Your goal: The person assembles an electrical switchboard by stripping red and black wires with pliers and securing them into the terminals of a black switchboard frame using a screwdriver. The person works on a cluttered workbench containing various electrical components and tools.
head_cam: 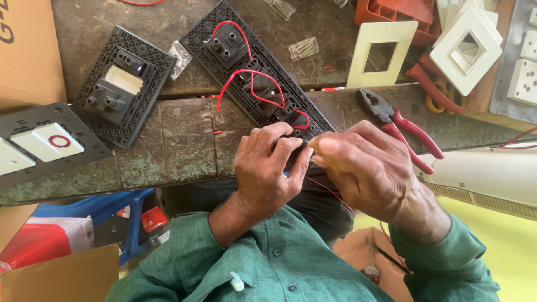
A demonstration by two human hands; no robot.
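A long black switch plate [246, 61] lies back-side up across the worn wooden bench, with red wires [251, 84] looped between its modules. My left hand [268, 168] grips the plate's near end, fingers curled over the edge. My right hand [363, 168] is closed on a thin yellow-handled tool [321, 159] whose tip meets the plate beside the left fingers. A thin red wire [333, 193] trails down from under my hands. What the tool tip touches is hidden by my fingers.
Red-handled pliers [400, 126] lie just right of my hands. A smaller black switch plate [123, 84] sits at left, and a panel with white switches [39, 145] at far left. Cream frames [383, 53] and white sockets [526, 78] fill the back right. Small clear bags [304, 48] lie behind.
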